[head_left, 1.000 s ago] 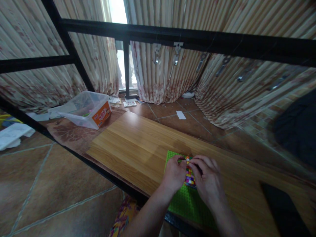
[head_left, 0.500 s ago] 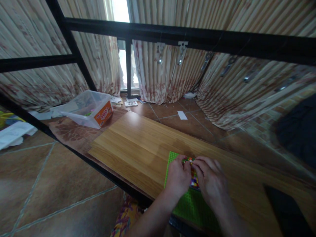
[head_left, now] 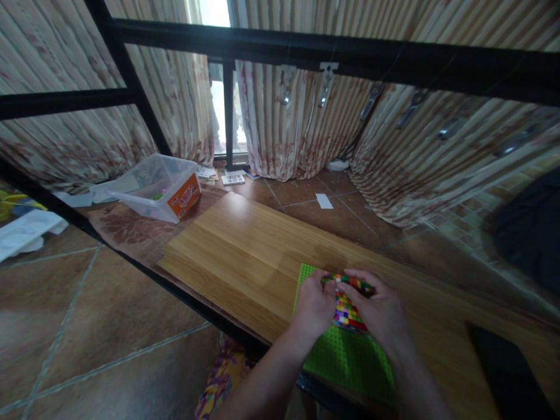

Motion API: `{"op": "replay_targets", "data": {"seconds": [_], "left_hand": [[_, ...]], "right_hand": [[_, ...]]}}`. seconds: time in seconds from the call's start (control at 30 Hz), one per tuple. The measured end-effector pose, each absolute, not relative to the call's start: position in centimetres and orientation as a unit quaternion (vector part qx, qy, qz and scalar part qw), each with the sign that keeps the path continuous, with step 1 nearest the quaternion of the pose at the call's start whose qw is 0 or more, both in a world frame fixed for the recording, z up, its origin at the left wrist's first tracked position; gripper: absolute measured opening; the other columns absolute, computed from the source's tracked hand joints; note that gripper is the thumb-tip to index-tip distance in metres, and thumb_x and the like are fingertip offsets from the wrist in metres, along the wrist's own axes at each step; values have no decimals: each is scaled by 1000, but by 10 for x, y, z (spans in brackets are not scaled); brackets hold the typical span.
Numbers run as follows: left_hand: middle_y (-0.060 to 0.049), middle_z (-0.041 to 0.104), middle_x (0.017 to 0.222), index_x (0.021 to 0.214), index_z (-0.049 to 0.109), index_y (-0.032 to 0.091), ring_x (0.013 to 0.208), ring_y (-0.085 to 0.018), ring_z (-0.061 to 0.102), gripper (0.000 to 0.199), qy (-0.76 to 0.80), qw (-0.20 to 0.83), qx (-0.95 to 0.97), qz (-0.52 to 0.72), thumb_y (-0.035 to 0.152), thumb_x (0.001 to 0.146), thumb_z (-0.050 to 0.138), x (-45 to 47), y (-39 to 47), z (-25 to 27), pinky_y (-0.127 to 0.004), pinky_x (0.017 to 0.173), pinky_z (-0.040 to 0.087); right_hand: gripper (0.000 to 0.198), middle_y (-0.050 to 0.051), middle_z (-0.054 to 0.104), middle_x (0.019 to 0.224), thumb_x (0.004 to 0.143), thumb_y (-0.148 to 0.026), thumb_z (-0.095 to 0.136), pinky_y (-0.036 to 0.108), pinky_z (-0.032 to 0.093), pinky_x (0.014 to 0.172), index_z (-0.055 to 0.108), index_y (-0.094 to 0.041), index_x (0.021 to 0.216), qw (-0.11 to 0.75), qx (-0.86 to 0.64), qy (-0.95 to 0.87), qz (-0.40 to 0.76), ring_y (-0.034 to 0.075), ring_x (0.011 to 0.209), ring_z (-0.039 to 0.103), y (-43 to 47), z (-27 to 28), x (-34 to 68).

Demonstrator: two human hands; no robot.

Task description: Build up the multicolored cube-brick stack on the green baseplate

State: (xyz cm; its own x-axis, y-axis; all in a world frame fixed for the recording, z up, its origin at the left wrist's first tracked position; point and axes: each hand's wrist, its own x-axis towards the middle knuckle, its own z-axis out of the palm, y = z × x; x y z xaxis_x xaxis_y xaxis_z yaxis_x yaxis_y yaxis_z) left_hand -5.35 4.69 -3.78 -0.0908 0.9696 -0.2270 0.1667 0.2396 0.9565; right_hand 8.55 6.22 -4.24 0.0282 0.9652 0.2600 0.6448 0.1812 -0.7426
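Note:
A green studded baseplate (head_left: 345,361) lies on the wooden board near its front edge. On it stands a multicoloured toy-brick build (head_left: 347,315), with rows of small red, yellow, purple, white and orange bricks. My left hand (head_left: 312,306) is closed at the left end of the build's upper edge, fingers curled round it. From the right, my right hand (head_left: 380,309) grips the same upper edge between thumb and fingers. Both thumbs come close together near a small pale orange piece. My palms and fingers hide parts of the build.
A clear plastic box (head_left: 157,189) with an orange label and a few coloured pieces stands at the far left of the wooden board (head_left: 245,245). A dark flat object (head_left: 507,367) lies at right. Black frame bars (head_left: 306,49) cross in front of curtains.
My right hand has spread along the upper edge, its fingers further right and back, so more of the coloured bricks shows. My left hand has stayed nearly in place. The view has shifted slightly.

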Motion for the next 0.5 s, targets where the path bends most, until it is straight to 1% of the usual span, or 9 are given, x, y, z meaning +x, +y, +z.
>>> {"op": "replay_targets", "data": {"seconds": [0.1, 0.17, 0.27, 0.37, 0.5], "left_hand": [[-14, 73, 98, 105, 71, 12, 91, -24, 66, 30, 609, 496, 462, 412, 21, 87, 48, -52, 48, -43, -34, 83, 50], [-13, 73, 96, 104, 71, 12, 90, -23, 66, 30, 607, 496, 460, 418, 21, 87, 48, -50, 49, -48, -33, 82, 50], [-11, 74, 95, 104, 71, 14, 90, -21, 66, 29, 608, 495, 452, 426, 20, 87, 48, -48, 48, -52, -31, 81, 50], [-10, 74, 94, 103, 71, 14, 90, -21, 66, 29, 610, 497, 448, 424, 19, 86, 48, -49, 47, -51, -31, 80, 50], [-9, 73, 87, 100, 71, 14, 87, -21, 65, 27, 603, 508, 444, 425, 19, 85, 49, -49, 47, -50, -31, 79, 50]], "right_hand": [[37, 7, 77, 92, 68, -50, 75, 40, 56, 74, 77, -23, 93, 356, -630, -614, 315, 24, 79, 71, 66, -38, 86], [36, 7, 78, 87, 64, -49, 77, 37, 57, 67, 79, -22, 89, 354, -635, -593, 347, 24, 73, 72, 68, -34, 84], [34, 6, 78, 82, 61, -48, 78, 36, 57, 64, 80, -23, 85, 360, -630, -594, 346, 25, 71, 73, 70, -31, 82], [34, 6, 79, 82, 62, -47, 79, 36, 57, 63, 80, -23, 86, 363, -628, -591, 352, 25, 71, 73, 70, -32, 81], [34, 7, 79, 84, 61, -46, 80, 38, 59, 66, 80, -22, 85, 382, -623, -577, 364, 25, 72, 73, 69, -38, 81]]}}
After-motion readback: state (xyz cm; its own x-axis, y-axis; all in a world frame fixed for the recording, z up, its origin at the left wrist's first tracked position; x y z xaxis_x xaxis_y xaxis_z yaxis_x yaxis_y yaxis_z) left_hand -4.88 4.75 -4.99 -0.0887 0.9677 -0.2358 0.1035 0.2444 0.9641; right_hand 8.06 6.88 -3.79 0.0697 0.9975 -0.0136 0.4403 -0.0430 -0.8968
